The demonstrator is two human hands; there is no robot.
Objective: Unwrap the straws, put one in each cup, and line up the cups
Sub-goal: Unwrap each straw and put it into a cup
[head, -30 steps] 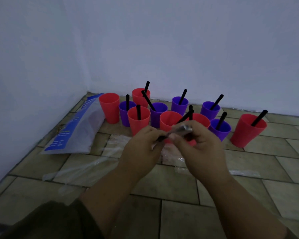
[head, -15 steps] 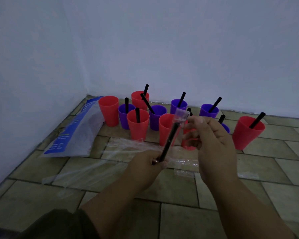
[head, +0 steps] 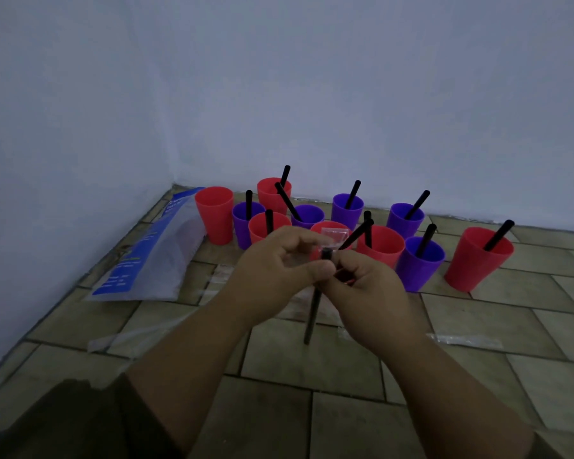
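The tiled floor (head: 345, 376) runs into the corner where two walls meet, and that far corner is where the work sits. A blue-printed plastic bag (head: 153, 256) lies along the left wall, and beside it the cups (head: 343, 207) stand in a loose cluster near the back wall, red and purple mixed, not yet in any line. I count about eleven; my hands hide part of the front ones. Nearly all carry a black straw. The red cup at the far left (head: 214, 213) shows none, so I judge it the one still waiting. A red cup on the right (head: 478, 260) stands a little apart from the rest with its straw in.

Spent clear wrappers (head: 464, 340) lie flat on the floor between me and the cups.

My left hand (head: 275, 270) and right hand (head: 368, 293) meet in front of the cluster. Both sets of fingers are pinched shut on the straw (head: 312, 318), which hangs nearly upright, its lower end free above the floor. My left fingers (head: 318, 268) grip near its top, where a scrap of clear wrapper (head: 335, 234) sticks up above the black end.

So by my reckoning: finish stripping this straw, drop it in the empty cup, then line the cups up, which is all still to do.
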